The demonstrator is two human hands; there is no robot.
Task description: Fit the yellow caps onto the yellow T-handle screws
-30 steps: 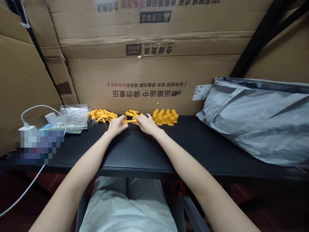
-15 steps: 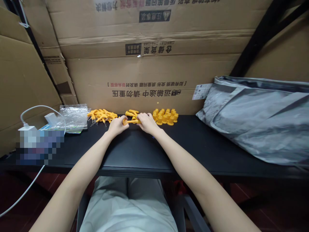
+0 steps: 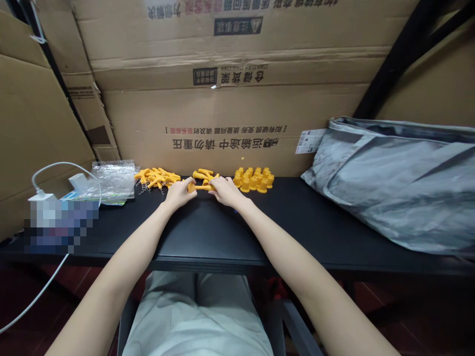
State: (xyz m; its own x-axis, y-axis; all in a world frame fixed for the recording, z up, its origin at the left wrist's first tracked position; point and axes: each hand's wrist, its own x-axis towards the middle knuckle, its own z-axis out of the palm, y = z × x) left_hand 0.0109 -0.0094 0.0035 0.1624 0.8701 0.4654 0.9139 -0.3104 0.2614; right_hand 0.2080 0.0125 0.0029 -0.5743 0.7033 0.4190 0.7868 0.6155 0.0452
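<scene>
While the head camera looked down over the black desk (image 3: 208, 227), left hand (image 3: 179, 194): thumb and fingers pinched the left end of a yellow rod-like piece (image 3: 202, 187).
Right hand (image 3: 227, 191): fingers closed on the right end of the same piece; how each finger lay could not be told.
Yellow piece: roughly level between the two hands, near the desk's back edge, its middle showing and its ends partly covered.
Yellow T-handled corkscrews (image 3: 158, 176): heaped just beyond the left hand, some metal spirals showing.
Smaller yellow group (image 3: 203, 173): behind the held piece, partly hidden by the right hand.
Yellow cup-like sleeves (image 3: 254, 179): stood upright in close rows, just right of the right hand.
Clear plastic bag (image 3: 115, 180): left of the corkscrews.
White charger (image 3: 42, 196): farther left, with a white cable (image 3: 67, 163).
Grey tote bag (image 3: 401, 188): on the right of the desk.
Printed cardboard (image 3: 222, 109): upright behind everything.
</scene>
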